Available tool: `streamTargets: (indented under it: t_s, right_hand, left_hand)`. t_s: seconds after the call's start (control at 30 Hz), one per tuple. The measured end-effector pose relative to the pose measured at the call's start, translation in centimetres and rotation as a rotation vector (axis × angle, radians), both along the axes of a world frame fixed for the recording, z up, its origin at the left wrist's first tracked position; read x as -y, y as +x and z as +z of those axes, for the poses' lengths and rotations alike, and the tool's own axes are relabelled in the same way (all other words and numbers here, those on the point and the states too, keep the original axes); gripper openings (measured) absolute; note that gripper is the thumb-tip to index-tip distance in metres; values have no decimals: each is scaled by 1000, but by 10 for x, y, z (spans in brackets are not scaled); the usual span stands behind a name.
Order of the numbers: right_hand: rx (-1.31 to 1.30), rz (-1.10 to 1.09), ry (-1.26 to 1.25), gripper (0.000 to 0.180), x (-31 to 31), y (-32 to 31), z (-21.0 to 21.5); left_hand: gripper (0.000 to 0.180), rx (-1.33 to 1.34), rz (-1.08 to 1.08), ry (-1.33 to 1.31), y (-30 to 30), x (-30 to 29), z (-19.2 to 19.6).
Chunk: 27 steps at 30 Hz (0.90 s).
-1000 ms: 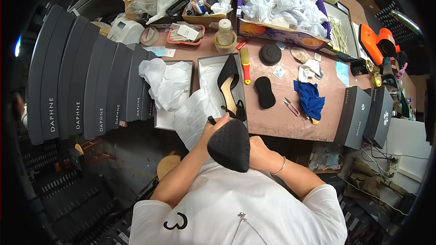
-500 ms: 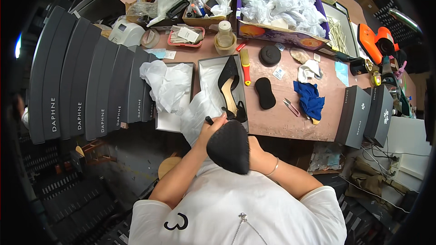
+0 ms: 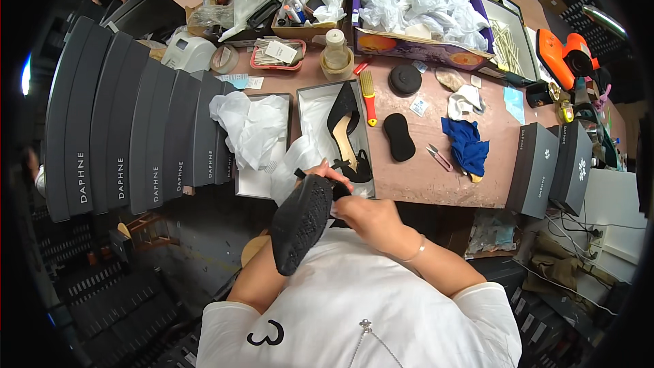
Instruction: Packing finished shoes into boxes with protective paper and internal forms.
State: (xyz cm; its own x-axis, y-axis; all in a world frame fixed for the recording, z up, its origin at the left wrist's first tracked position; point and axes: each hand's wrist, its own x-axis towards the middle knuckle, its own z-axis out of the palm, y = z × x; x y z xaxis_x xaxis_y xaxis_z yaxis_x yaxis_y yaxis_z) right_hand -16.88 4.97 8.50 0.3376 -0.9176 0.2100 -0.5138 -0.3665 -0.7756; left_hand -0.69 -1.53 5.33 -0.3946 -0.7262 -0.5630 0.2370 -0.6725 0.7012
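Note:
A black high-heeled shoe [image 3: 303,225] with a textured, beaded-looking upper is held in front of my chest, toe pointing down toward me. My left hand [image 3: 328,172] is closed around its heel end, partly hidden behind the shoe. My right hand [image 3: 373,220] is closed, with bent fingers at the shoe's opening; a small pale bit shows by the fingertips, too hidden to name. Just beyond, the matching black shoe [image 3: 349,138] lies in an open shoebox [image 3: 365,123] lined with white tissue paper [image 3: 297,158].
Left of it sits a box lid with crumpled tissue [image 3: 248,129]. Tall stacks of grey shoeboxes [image 3: 88,123] stand at far left. To the right lie a brush [image 3: 368,99], a black sponge [image 3: 398,138], snips [image 3: 439,157], a blue cloth [image 3: 466,146] and upright shoeboxes [image 3: 531,170].
The shoe has turned from showing its sole to showing its upper and has shifted left. My right hand has come from behind it to its opening.

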Motion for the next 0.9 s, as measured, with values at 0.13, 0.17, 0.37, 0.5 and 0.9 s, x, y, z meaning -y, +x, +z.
streamTargets:
  t_s: [0.13,0.17,0.37,0.5,0.9]
  right_hand:
    - [-95,217,142,11,3,0,-4]
    - [-106,294,214,9,2,-8,-4]
    - [261,-26,120,20,0,-7,13]
    - [138,54,-28,19,2,20,-7]
    - [446,-127,260,21,-14,-28,5]
  left_hand:
    - [44,64,-136,-123,5,-3,-2]
    - [45,44,-71,-99,8,-5,-7]
    - [45,-116,44,-39,14,5,-18]
    - [44,-60,66,-55,2,-2,-4]
    - [43,-511,85,222,6,-4,-26]
